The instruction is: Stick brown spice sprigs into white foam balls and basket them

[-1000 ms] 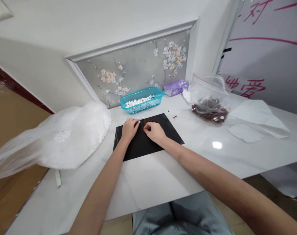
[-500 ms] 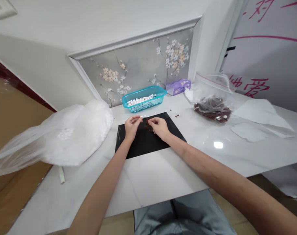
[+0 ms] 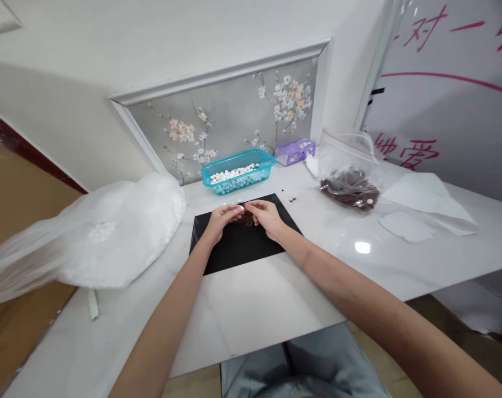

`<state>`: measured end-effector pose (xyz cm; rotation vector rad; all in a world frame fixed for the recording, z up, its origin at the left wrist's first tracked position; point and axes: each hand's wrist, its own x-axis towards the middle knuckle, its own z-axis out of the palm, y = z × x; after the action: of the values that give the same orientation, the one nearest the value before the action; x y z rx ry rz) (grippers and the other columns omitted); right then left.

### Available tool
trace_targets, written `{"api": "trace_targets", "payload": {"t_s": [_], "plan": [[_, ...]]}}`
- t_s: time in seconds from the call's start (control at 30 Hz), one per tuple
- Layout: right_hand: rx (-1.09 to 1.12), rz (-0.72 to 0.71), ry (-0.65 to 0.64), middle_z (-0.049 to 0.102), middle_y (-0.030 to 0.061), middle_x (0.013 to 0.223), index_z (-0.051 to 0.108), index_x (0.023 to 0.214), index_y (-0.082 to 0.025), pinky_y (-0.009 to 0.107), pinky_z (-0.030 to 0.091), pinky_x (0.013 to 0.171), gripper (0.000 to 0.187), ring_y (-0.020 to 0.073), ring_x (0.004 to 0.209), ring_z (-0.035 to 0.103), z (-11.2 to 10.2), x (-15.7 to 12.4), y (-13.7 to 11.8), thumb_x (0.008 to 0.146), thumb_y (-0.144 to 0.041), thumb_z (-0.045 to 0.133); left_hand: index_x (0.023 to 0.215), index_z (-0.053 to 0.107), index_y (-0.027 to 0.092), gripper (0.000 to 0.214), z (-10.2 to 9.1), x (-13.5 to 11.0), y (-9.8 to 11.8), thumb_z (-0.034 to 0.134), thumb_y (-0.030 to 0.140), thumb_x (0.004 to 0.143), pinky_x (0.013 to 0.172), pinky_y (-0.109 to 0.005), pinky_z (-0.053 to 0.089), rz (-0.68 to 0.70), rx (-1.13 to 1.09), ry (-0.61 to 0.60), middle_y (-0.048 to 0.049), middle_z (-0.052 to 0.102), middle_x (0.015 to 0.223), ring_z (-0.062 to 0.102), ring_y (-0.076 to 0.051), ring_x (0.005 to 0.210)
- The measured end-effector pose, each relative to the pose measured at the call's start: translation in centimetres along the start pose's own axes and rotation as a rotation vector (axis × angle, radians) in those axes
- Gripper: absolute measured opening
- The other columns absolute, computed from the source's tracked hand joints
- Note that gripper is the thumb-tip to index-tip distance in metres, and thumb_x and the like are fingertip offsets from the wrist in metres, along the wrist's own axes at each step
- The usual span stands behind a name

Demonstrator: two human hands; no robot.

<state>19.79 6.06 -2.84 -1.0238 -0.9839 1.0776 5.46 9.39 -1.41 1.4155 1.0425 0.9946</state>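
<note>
My left hand (image 3: 221,222) pinches a small white ball (image 3: 241,208) between thumb and fingertips above a black mat (image 3: 244,250). Close beside it, my right hand (image 3: 268,218) has its thumb and forefinger pressed together at the ball's right side; whatever they grip is too small to make out. Under the fingertips lies a little heap of dark brown bits (image 3: 247,220), partly hidden by both hands. Behind the mat stands a teal plastic tray (image 3: 238,184) with many white balls in it.
On the left lies a large clear bag of white balls (image 3: 122,237). To the right are a zip bag of brown pieces (image 3: 350,190), white paper sheets (image 3: 431,202) and a purple tissue pack (image 3: 295,151). Stray brown bits (image 3: 292,199) lie near the mat's back right corner.
My hands have come together: the left moved right with the white ball, and the right now meets it at the fingertips. The camera view has shifted slightly.
</note>
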Motion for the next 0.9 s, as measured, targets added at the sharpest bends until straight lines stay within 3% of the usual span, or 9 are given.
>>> {"api": "trace_targets", "payload": {"t_s": [0.13, 0.37, 0.63, 0.9], "plan": [[-0.06, -0.064, 0.007, 0.061, -0.0008, 0.059, 0.063, 0.075, -0.013, 0.019, 0.036, 0.036, 0.019, 0.0049, 0.037, 0.041, 0.07, 0.05, 0.19, 0.07, -0.032, 0.06, 0.08, 0.071, 0.016, 0.032, -0.03, -0.02, 0.0, 0.077, 0.037, 0.057, 0.073, -0.026, 0.047, -0.007, 0.009, -0.012, -0.0056, 0.071, 0.079, 0.061, -0.012, 0.068], [-0.254, -0.242, 0.026, 0.066, 0.0014, 0.069, 0.066, 0.072, -0.016, 0.022, 0.043, 0.056, 0.012, 0.01, 0.055, 0.053, -0.26, 0.37, -0.02, 0.07, -0.026, 0.06, 0.074, 0.072, 0.016, 0.027, -0.29, 0.11, -0.17, 0.076, 0.037, 0.058, 0.07, -0.026, 0.048, -0.012, 0.011, -0.022, -0.0059, 0.071, 0.075, 0.061, -0.013, 0.066], [-0.335, -0.31, -0.014, 0.066, 0.0022, 0.073, 0.065, 0.079, -0.015, 0.022, 0.041, 0.051, 0.017, 0.008, 0.05, 0.048, -0.15, 0.21, 0.16, 0.074, -0.028, 0.055, 0.075, 0.072, 0.016, 0.027, -0.66, 0.39, -0.62, 0.076, 0.037, 0.059, 0.072, -0.026, 0.049, -0.014, -0.016, -0.028, -0.0065, 0.072, 0.078, 0.062, -0.013, 0.067], [-0.34, -0.37, -0.066, 0.058, 0.0005, 0.074, 0.06, 0.084, -0.014, 0.02, 0.039, 0.048, 0.023, 0.0066, 0.051, 0.046, -0.11, 0.23, 0.73, 0.068, -0.031, 0.064, 0.075, 0.071, 0.016, 0.029, -0.82, 0.4, -0.62, 0.077, 0.038, 0.058, 0.068, -0.024, 0.048, -0.014, -0.041, -0.025, -0.0032, 0.069, 0.071, 0.059, -0.011, 0.063]]}}
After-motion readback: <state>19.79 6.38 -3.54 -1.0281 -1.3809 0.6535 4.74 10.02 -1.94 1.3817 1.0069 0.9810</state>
